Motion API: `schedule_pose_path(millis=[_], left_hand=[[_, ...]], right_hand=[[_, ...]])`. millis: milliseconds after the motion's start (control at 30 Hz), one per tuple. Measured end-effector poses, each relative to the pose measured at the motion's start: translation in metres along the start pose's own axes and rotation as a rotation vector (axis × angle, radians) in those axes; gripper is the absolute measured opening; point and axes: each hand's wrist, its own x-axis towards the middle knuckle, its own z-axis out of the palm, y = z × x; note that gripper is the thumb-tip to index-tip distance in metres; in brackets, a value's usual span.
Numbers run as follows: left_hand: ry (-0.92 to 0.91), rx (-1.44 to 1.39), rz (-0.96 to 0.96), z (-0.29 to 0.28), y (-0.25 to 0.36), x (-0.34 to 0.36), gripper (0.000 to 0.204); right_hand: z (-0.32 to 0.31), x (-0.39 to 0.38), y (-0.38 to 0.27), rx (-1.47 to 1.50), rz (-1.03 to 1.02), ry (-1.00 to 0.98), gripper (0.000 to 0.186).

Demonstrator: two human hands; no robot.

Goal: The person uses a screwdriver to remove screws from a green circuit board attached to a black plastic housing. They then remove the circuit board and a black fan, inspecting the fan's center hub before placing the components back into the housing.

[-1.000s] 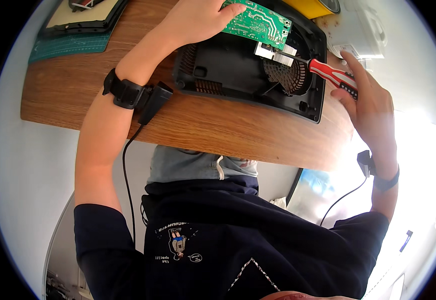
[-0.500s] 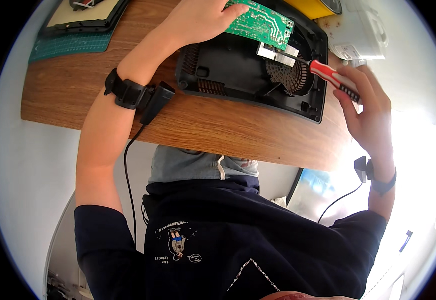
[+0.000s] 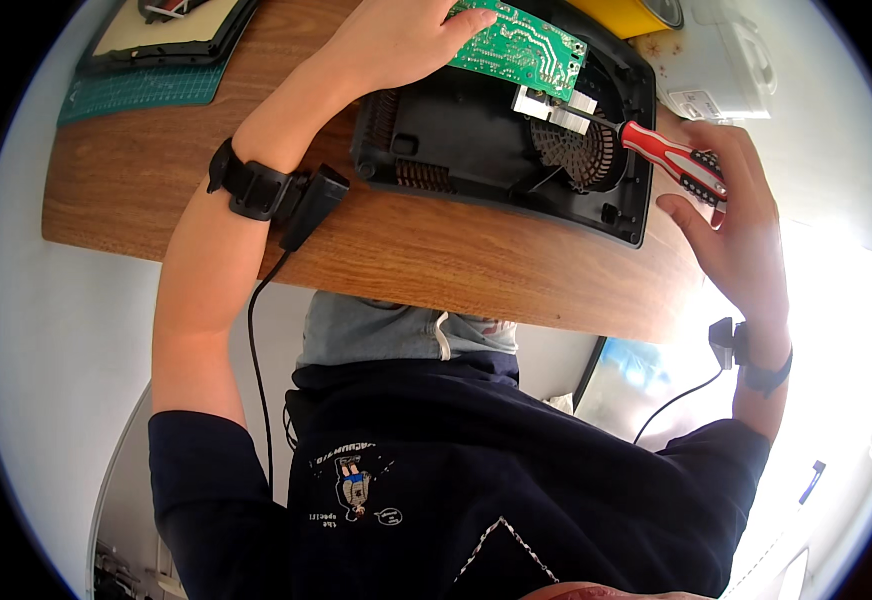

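My left hand (image 3: 401, 38) grips a green circuit board (image 3: 526, 55), solder side up, by its left end, at the top of the view. A silver metal heatsink (image 3: 561, 108) sits at the board's lower edge, over the round grille of a black plastic housing (image 3: 456, 135). My right hand (image 3: 731, 225) holds a red, white and black screwdriver (image 3: 671, 158) by the rear of its handle, thumb and fingers loosely around it. The shaft runs left to the heatsink; its tip is hidden under the board.
A green cutting mat (image 3: 131, 95) and a dark tray with a cream sheet (image 3: 151, 35) lie at the upper left of the wooden desk (image 3: 456, 260). A translucent white jug (image 3: 716, 70) and a yellow container (image 3: 616, 15) stand at the upper right. Black cables run from both wrist devices.
The board, heatsink and left hand have shifted slightly right. My right hand's fingers have moved around the screwdriver handle, and the handle looks turned a little.
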Motion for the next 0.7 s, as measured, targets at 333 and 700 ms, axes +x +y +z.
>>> schedule_pose_path(millis=[333, 700], left_hand=[[0.004, -0.009, 0.017, -0.001, 0.001, -0.001, 0.030], [-0.012, -0.010, -0.018, -0.003, 0.007, -0.001, 0.027]], right_hand=[[0.000, 0.001, 0.007, -0.031, -0.175, 0.038, 0.042], [0.007, -0.003, 0.002, -0.018, -0.190, 0.113, 0.041]])
